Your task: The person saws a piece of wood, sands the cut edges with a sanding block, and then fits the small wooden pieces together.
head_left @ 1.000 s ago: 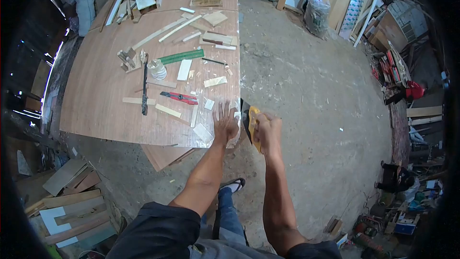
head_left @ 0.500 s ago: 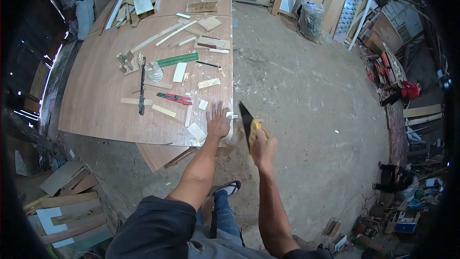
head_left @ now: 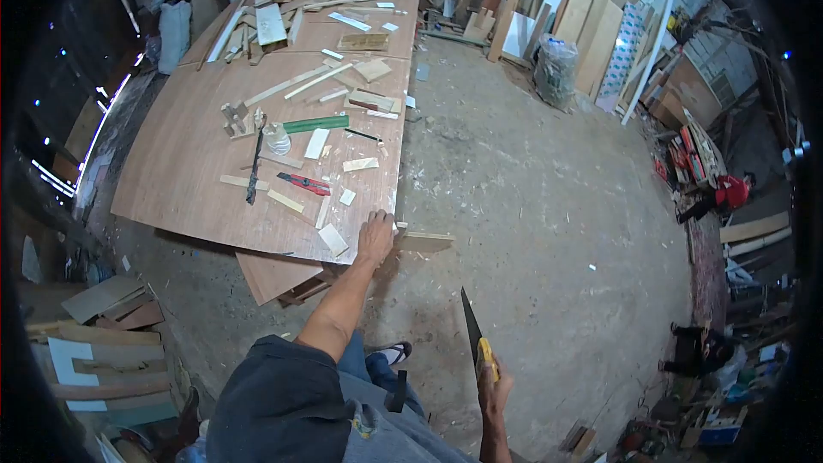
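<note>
My right hand (head_left: 495, 390) grips the yellow handle of a handsaw (head_left: 474, 330), its dark blade pointing up and away over the floor, apart from the table. At the table's right edge, near the front corner, my left hand (head_left: 375, 238) rests with its fingers bent and close together. A small pale wood end (head_left: 400, 225) shows just beyond those fingers; whatever lies under them is hidden. Close by on the wooden table (head_left: 184, 180) are a whitish block (head_left: 333, 240), a small square offcut (head_left: 347, 196) and a red utility knife (head_left: 303, 183).
A board (head_left: 426, 241) juts out past the table's right edge. Farther back lie a green strip (head_left: 315, 123), a clear cup (head_left: 277, 139), a black clamp-like bar (head_left: 255, 159) and piled wood strips. Planks (head_left: 591, 34) lean at the back wall; scraps (head_left: 107, 369) lie at left.
The saw and my right hand have moved down and right, away from the table edge. My left hand's fingers, spread flat before, are now bent at the edge. The view has shifted.
</note>
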`<state>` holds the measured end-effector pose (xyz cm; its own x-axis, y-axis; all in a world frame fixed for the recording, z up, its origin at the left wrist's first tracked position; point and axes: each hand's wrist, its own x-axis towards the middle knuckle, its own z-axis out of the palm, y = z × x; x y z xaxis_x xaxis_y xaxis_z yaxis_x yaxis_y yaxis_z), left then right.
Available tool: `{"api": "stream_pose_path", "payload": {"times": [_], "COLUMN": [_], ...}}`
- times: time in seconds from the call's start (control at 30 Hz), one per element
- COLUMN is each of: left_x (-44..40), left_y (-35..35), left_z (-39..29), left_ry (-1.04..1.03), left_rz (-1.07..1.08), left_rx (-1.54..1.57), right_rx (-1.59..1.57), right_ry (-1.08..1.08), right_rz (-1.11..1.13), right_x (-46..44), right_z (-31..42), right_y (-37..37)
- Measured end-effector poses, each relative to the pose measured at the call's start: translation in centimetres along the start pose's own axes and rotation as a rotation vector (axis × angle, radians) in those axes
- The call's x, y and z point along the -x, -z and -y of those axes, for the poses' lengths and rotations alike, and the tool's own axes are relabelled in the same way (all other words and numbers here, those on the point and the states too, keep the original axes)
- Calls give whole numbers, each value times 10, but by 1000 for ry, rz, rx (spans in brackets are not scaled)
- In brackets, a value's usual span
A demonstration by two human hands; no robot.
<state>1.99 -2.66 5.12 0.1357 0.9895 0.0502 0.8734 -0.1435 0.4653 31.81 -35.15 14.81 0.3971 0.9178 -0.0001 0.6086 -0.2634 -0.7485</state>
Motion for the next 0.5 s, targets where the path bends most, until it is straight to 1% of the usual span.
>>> {"api": "stream_pose_path", "payload": {"times": [0.03,0.1,0.13,0.2,0.23,0.3,0.33,0.37,0.4,0.43,0.47,0.5], "left_x": [9,24,37,60,70,96,108,119,126,135,148,156], "left_y": [1,5,20,21,28,45,44,42,48,55,60,56], "left_z": [-1,-5,-14,-2,3,10,19,27,32,37,42,52], "left_ry": [14,72,74,66,51,124,151,175,181,325,473,483], "left_rz": [-7,-100,-148,-159,-156,-159,-246,-332,-349,-255,-150,-159], "left_rx": [-5,275,393,426,468,498,500,503,501,557,614,614], "right_rx": [-4,-161,-166,-181,-187,-81,-137,-140,-104,-69,-72,42], "right_ry": [9,-211,-200,110,125,322,266,278,372,463,466,582], "right_rz": [13,116,125,80,90,117,209,218,264,309,320,323], "right_x": [-4,-11,-18,-36,-48,-77,-91,-104,-119,-134,-146,-160], "right_z": [19,57,60,65,80,114,124,133,143,154,162,170], "right_y": [4,12,7,-8,-14,-29,-37,-47,-57,-70,-81,-94]}}
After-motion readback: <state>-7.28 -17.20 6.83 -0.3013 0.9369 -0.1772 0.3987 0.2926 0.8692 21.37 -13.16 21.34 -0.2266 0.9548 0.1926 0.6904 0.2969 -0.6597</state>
